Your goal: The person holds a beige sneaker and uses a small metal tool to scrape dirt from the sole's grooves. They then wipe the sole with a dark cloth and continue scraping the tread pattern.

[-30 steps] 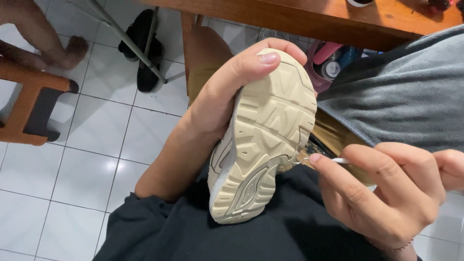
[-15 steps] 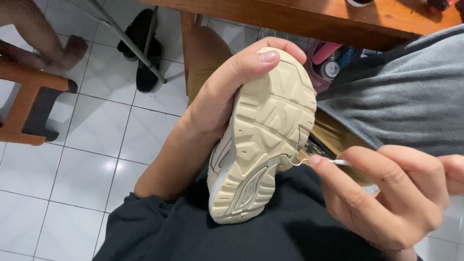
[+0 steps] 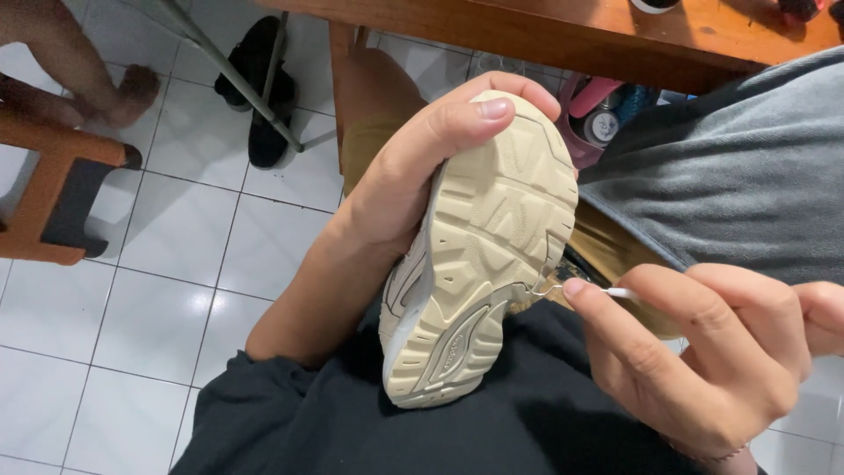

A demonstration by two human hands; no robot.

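Observation:
My left hand (image 3: 413,171) grips a cream sneaker (image 3: 479,255) by its toe end, sole turned up toward me, heel resting on my dark lap. My right hand (image 3: 703,356) pinches a thin hooked needle (image 3: 571,288) with a pale handle between thumb and forefinger. Its metal tip touches the right edge of the sole near the middle. The upper of the shoe is mostly hidden behind the sole.
A wooden table (image 3: 563,35) runs along the top. Grey cloth (image 3: 730,167) covers my right side. On the white tiled floor lie a black shoe (image 3: 259,97), an orange wooden chair (image 3: 53,189) and another person's bare foot (image 3: 119,92).
My right hand has shifted slightly left and down with the needle, keeping its tip at the sole's edge. The shoe and left hand have hardly moved.

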